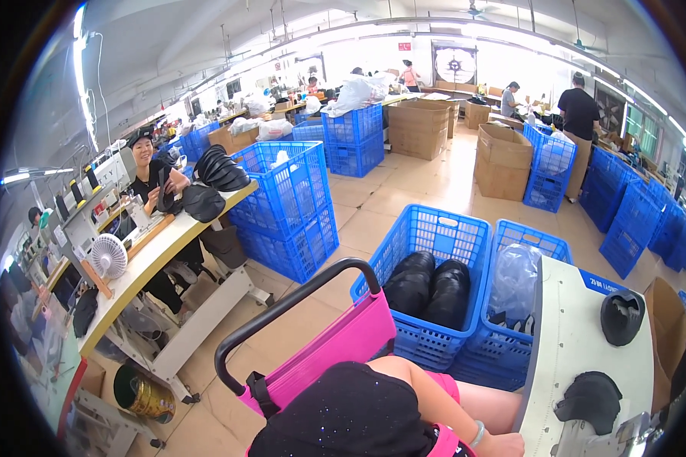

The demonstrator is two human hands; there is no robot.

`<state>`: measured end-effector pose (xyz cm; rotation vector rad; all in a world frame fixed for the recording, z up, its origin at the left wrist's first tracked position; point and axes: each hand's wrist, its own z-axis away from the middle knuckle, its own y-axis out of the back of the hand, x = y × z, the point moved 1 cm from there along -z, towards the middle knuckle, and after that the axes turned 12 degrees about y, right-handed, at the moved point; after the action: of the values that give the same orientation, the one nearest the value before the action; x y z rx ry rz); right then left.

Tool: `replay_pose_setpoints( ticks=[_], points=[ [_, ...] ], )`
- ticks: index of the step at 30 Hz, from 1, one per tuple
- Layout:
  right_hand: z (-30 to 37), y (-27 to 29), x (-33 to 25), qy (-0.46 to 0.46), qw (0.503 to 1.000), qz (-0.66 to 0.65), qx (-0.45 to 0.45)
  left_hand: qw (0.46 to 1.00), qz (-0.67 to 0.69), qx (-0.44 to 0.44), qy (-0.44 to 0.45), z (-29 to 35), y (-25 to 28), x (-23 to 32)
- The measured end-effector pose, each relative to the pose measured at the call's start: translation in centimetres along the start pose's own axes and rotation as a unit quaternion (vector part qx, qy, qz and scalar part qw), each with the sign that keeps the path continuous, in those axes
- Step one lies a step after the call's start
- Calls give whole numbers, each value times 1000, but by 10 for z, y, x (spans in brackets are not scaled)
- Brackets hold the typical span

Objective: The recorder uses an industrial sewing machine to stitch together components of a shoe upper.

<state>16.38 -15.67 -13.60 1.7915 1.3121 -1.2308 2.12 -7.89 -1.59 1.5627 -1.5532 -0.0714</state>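
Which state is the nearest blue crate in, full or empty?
Partly full: the blue crate holds stacked black caps low inside, walls bare above.

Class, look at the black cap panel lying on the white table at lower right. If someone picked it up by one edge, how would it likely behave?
The black cap panel would probably flop rather than hold stiff: it looks like thin fabric, though its domed shape hints at some stiffening. It is likely light for its size, being a single shell. Lying on the white table, it seems unlikely to roll, and might slide if pushed.
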Motion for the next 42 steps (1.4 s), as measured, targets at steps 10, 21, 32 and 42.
replay_pose_setpoints(
  ticks=[10, 21, 32, 42],
  points=[
    [6, 6, 1, -11, 999, -15, 33, 1000, 0, -20, 5, -2, -2, 3],
    [4, 1, -5, -16, 997, -43, 63, 1000, 16, 7, -3, -2, -7, 4],
    [-1, -2, -18, -23, 994, -59, 86, 1000, 16, 17, -8, 2, -11, -1],
    [-21, -21, -63, -41, 997, 18, 66, 867, 299, -272, 292, 6, 52, -15]
  ],
)
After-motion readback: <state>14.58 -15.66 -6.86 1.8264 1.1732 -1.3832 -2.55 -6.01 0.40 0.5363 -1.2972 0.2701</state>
